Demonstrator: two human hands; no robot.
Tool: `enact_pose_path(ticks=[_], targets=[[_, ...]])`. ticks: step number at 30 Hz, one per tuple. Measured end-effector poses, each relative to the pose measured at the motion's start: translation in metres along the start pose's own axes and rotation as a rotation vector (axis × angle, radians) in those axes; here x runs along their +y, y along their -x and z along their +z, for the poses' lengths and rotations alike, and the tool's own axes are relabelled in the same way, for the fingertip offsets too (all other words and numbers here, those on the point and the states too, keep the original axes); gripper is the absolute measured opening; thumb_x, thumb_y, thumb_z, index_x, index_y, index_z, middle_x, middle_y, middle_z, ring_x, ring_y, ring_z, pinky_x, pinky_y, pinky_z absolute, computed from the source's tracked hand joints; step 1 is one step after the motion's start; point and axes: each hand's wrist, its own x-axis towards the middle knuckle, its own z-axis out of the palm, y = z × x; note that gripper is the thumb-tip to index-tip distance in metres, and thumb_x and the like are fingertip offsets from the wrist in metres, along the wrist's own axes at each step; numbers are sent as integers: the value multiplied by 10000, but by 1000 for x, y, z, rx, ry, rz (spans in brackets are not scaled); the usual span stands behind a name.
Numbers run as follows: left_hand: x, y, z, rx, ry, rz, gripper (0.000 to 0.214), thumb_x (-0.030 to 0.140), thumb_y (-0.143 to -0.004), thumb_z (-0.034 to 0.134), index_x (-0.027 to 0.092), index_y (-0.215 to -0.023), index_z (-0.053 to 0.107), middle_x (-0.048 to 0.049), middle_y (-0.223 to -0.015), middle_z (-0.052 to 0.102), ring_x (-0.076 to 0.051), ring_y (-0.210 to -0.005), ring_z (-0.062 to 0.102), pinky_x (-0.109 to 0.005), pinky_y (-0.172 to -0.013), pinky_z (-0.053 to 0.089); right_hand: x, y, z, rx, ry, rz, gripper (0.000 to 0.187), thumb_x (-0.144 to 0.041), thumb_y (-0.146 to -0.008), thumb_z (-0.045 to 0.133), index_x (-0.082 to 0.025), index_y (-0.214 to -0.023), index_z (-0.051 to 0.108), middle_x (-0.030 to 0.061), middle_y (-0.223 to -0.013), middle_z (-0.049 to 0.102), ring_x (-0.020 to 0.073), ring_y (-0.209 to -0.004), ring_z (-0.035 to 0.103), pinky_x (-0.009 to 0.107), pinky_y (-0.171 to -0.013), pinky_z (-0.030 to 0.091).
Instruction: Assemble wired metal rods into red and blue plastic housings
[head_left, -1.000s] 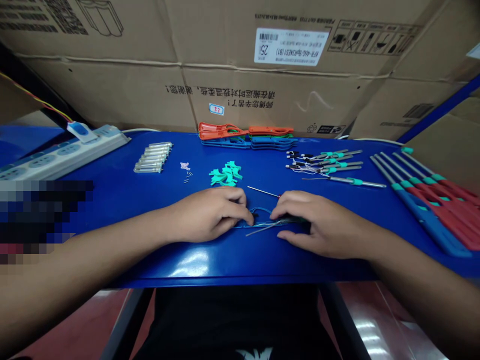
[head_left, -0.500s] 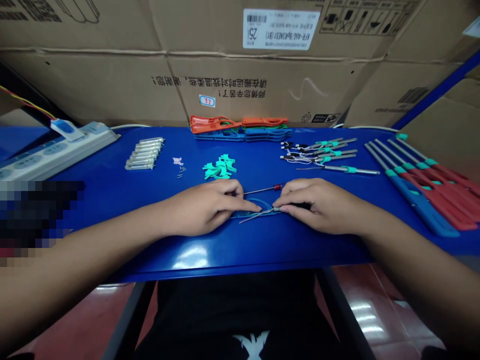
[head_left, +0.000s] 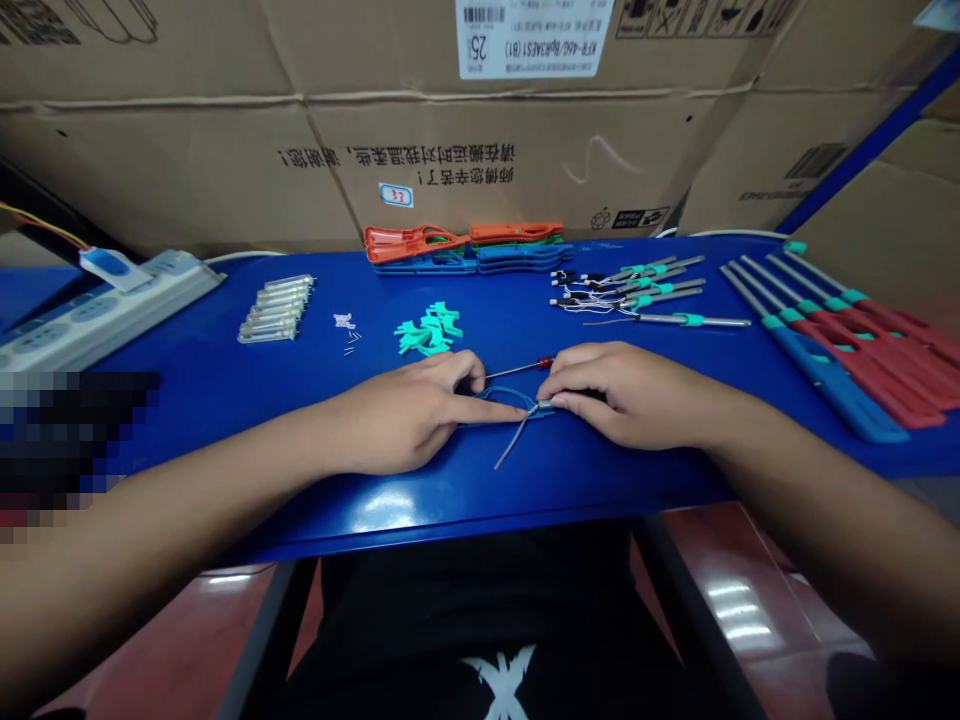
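Observation:
My left hand (head_left: 397, 420) rests on the blue tabletop (head_left: 217, 385), its index finger stretched along a blue wire loop (head_left: 501, 397) and pinning it down. My right hand (head_left: 619, 395) pinches a small metal sleeve (head_left: 543, 405) at its fingertips, where the loop ends meet. A grey wire (head_left: 510, 445) runs from that sleeve toward me. Just above the fingers lies a thin steel pick with a red handle (head_left: 521, 370). Part of the loop is hidden under my fingers.
Behind my hands lie green plastic pieces (head_left: 427, 332), metal tubes (head_left: 276, 310), and orange-and-blue clips (head_left: 465, 248). Teal-banded tools (head_left: 637, 298) and red-and-blue handled tools (head_left: 840, 350) sit right. A power strip (head_left: 112, 300) lies left. Cardboard boxes (head_left: 450, 150) stand behind.
The whole scene has shifted up and left in view as my head tilted. My hands have drawn closer around the sleeve, and the grey wire now points down toward me.

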Motion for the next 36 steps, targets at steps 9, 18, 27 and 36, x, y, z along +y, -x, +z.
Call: enact_pose_path(ticks=[9, 18, 27, 36], targets=[[1, -1, -1, 6, 8, -8, 654, 28, -887, 422, 406, -1404, 558, -66, -1122, 510, -200, -1009, 540, -352, -901, 507, -4, 2, 2, 45, -40, 32, 201, -195, -929, 599, -210, -993, 789, 32, -951, 735, 150, -862, 671, 274, -799, 510], [2, 1, -1, 112, 95, -28, 442, 91, -938, 431, 246, -1327, 570, -84, -1138, 588, -205, -1045, 581, -347, -916, 509, -1, 0, 1, -9, 8, -13, 218, -226, -969, 556, -192, -1102, 725, 68, -1028, 704, 191, -948, 643, 322, -855, 495], [1, 4, -1, 147, 174, -93, 231, 151, -962, 475, 206, -1115, 639, -66, -1088, 648, -186, -1019, 615, -335, -919, 495, -1, 3, 2, -29, 14, -53, 249, -194, -964, 534, -223, -1121, 726, 76, -1044, 682, 203, -981, 632, 326, -858, 488], [-2, 8, -3, 186, 148, -89, 243, 133, -942, 516, 214, -1059, 714, -49, -1007, 681, -159, -904, 653, -315, -846, 528, -9, -19, -11, -166, 88, -91, 215, -134, -951, 538, -197, -1022, 730, 65, -966, 704, 194, -901, 642, 307, -806, 480]])
